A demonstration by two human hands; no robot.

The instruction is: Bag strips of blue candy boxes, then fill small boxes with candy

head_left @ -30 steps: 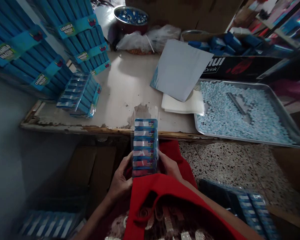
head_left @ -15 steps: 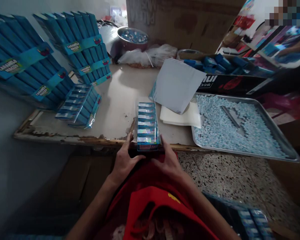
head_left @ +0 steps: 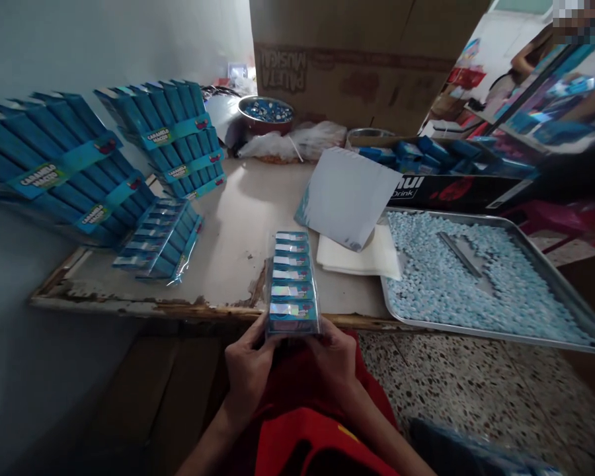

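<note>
A clear-wrapped pack of blue candy boxes [head_left: 291, 281] lies at the front edge of the table, its near end by my body. My left hand [head_left: 250, 357] grips the near left corner, with the thumb along the front end. On the near right corner, my right hand [head_left: 334, 354] holds the pack the same way, fingers partly hidden under it. A similar wrapped pack [head_left: 161, 238] lies to the left. Behind it lean tall stacks of wrapped blue boxes [head_left: 163, 139]. Right of the held pack are a pale sheet stack [head_left: 350, 195] and a folded cream cloth [head_left: 357, 254].
A metal tray [head_left: 469, 330] of small pale-blue candies, with a metal bar [head_left: 459, 254] in it, overhangs the table's right front. Behind stand a black carton [head_left: 456, 192] of blue boxes, a bowl [head_left: 265, 122] and a large cardboard box [head_left: 357, 73]. A person's arm [head_left: 592, 106] shows far right.
My hands have closed in from beside the pack onto its near corners. The view has tilted up, so the table sits lower in the picture.
</note>
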